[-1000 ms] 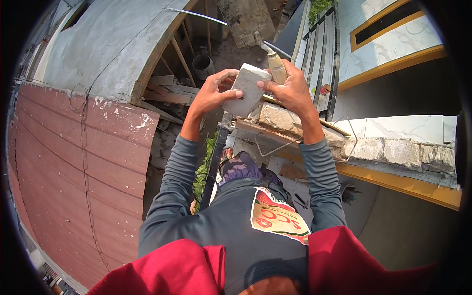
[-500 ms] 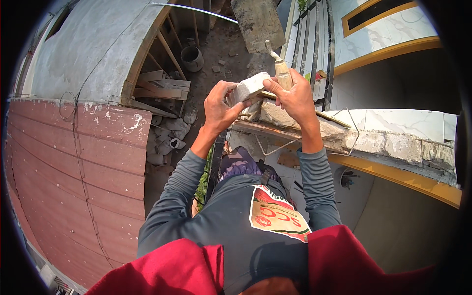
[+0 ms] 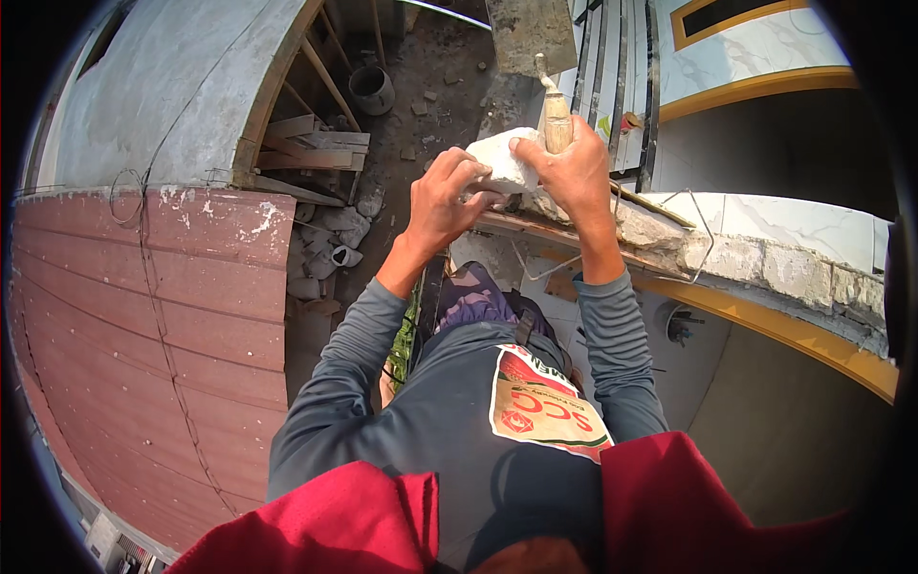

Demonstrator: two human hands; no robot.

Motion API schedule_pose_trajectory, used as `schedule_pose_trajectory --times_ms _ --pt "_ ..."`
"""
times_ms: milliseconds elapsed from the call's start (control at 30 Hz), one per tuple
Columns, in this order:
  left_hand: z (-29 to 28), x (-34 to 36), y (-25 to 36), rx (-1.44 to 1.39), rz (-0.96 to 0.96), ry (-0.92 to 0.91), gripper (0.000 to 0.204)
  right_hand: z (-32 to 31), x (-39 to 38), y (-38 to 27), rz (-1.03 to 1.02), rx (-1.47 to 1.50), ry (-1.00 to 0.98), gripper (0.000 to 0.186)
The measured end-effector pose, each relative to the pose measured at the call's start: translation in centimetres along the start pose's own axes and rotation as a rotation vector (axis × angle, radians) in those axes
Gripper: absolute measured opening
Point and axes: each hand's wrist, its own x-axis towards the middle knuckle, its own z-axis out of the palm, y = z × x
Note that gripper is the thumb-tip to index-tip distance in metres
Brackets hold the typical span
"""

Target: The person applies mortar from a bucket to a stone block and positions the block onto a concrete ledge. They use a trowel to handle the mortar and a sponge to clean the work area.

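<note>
Ahead of me my left hand point(image 3: 442, 199) is closed round the lower left side of a pale, rough block point(image 3: 501, 161). My right hand point(image 3: 577, 180) has its fingers wrapped round the wooden handle of a trowel point(image 3: 532, 36), whose broad grey blade points away from me. The right thumb rests against the right end of the block. Both hands are just above the top of a rough masonry wall point(image 3: 645, 230). My left fingers cover part of the block's lower edge.
A bent wire piece point(image 3: 706, 244) hangs over the wall. Dark railing bars point(image 3: 622, 81) stand beyond my right hand. Far below are a grey bucket point(image 3: 371, 91), stacked planks point(image 3: 311, 153) and rubble point(image 3: 335, 234). A reddish corrugated roof point(image 3: 153, 335) fills the left.
Both hands have shifted slightly to the right and nearer with the block and trowel. The block is turned, showing a broader pale face.
</note>
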Motion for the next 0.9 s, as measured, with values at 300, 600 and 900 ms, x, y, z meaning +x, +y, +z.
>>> schedule_pose_trajectory --times_ms 300,600,900 --pt "-0.6 -2.6 -5.3 -0.611 -0.567 -0.113 0.030 -0.8 0.2 0.9 -0.002 -0.026 -0.045 0.044" --pt "1.0 -3.3 -5.3 -0.798 -0.696 -0.146 0.028 -0.6 0.4 -0.4 -0.086 -0.190 -0.088 0.053" --pt "0.4 -2.3 -4.2 -0.930 -0.827 -0.015 0.033 -0.5 0.3 -1.5 -0.179 -0.149 -0.089 0.051"
